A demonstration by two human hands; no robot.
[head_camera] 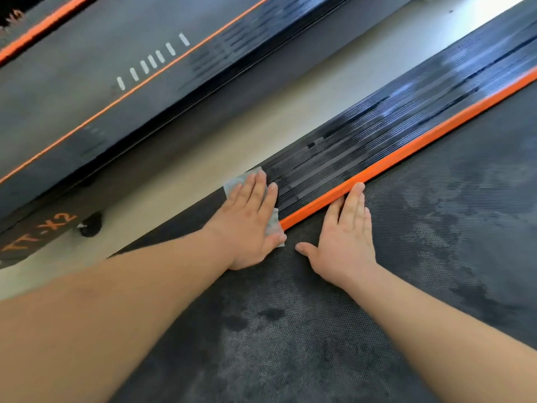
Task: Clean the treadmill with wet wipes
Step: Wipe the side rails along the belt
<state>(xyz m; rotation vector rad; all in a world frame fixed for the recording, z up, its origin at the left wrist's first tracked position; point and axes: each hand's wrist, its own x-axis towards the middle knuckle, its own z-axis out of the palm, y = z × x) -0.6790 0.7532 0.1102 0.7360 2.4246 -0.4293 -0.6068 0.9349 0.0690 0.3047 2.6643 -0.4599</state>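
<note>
While your left fingers (261, 193) lie straight and close together, they press flat on a pale grey-green wet wipe (242, 179) spread on the black ribbed side rail (363, 141) of the treadmill. The thumb pins the wipe's near corner just by the end of the bright orange edge strip (406, 152). Your left hand (250, 225) covers most of the wipe, so only its far corner and near edge show. Your right hand (345, 237) rests palm down on the dark textured running belt (436, 271), fingers straight and together, thumb splayed toward the left hand, fingertips touching the orange strip. Smudgy dark patches mark the belt. Beyond the rail runs a beige floor (232, 132), then a second black treadmill (87, 82) with an orange line.
</note>
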